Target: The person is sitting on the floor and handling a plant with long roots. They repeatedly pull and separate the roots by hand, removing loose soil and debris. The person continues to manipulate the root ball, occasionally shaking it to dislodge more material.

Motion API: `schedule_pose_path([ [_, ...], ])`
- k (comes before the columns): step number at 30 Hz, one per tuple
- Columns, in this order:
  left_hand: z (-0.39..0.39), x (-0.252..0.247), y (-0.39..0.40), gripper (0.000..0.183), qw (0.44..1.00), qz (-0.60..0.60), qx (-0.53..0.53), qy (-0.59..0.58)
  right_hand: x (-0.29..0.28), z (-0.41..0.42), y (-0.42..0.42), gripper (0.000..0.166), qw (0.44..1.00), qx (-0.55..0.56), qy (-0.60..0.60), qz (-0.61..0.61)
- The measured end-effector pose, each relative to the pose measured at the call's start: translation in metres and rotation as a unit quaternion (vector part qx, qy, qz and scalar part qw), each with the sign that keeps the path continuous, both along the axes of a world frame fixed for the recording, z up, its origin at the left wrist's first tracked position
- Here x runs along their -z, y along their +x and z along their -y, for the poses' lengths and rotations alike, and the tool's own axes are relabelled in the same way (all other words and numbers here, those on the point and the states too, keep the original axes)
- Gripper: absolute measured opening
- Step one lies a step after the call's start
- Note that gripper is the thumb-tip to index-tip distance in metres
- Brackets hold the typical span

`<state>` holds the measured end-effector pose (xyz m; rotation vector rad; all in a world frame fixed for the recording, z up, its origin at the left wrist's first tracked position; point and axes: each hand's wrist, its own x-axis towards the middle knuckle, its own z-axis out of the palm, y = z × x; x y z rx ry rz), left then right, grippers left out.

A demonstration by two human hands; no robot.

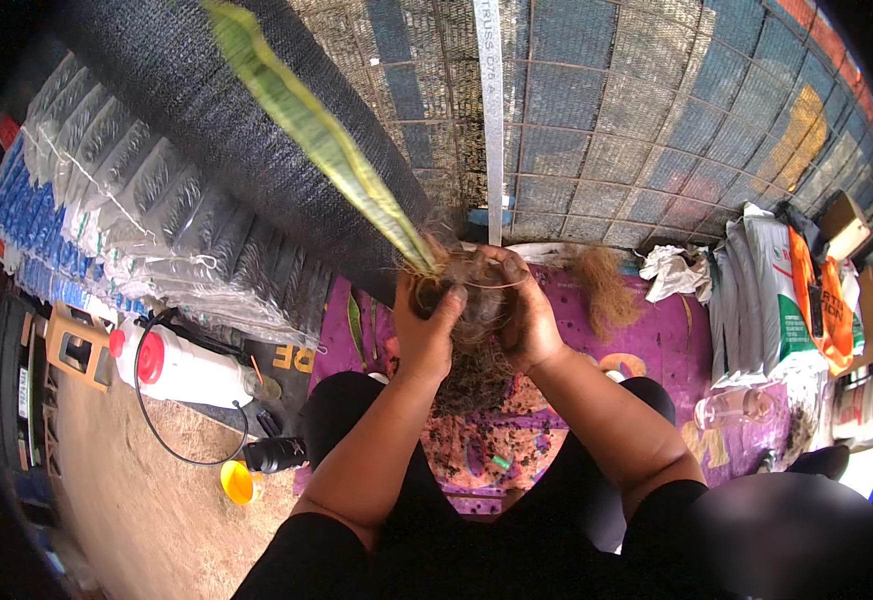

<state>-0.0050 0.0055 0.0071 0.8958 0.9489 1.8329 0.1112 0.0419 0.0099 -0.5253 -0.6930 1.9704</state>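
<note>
A snake plant (324,150) with a long yellow-edged leaf leans to the upper left, its base between my hands. My left hand (429,330) closes around the rooted base, thumb on top. My right hand (534,322) curves around a clear plastic cup (492,281), its rim showing beside the root mass. Brown fibre and roots partly cover the cup, so I cannot tell how much of the plant sits inside it. Below my hands lies a clump of dark fibrous roots (474,386) on a soil-strewn purple printed sheet (541,480).
Coconut fibre (607,292) lies near the mesh wall (571,135). Left are a black netting roll (256,150), stacked plastic-wrapped bundles (128,195), a white sprayer (181,364) and a yellow cup (239,481). Bags (759,292) and a clear bottle (736,409) lie right.
</note>
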Motion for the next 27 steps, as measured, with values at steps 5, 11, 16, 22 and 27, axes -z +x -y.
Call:
schedule_pose_path([
  [5,0.009,-0.002,0.018,0.056,0.994,-0.107,-0.005,0.01,0.014,-0.007,-0.003,0.042,0.993,-0.022,-0.108,0.04],
  [11,0.01,0.008,0.016,0.053,0.982,-0.189,-0.022,0.01,0.018,0.001,-0.003,0.037,0.998,0.047,-0.011,0.043],
  [16,-0.006,0.006,0.008,0.048,0.995,-0.098,0.008,0.005,0.01,-0.009,0.004,0.049,0.998,-0.037,-0.056,0.002],
  [22,-0.007,0.004,-0.002,0.045,0.997,0.013,0.066,0.026,0.017,-0.018,0.011,0.065,0.992,-0.073,0.085,0.049],
  [27,-0.002,0.006,-0.002,0.044,0.997,0.011,0.071,0.029,0.006,-0.003,0.007,0.06,0.97,-0.036,0.209,0.118],
])
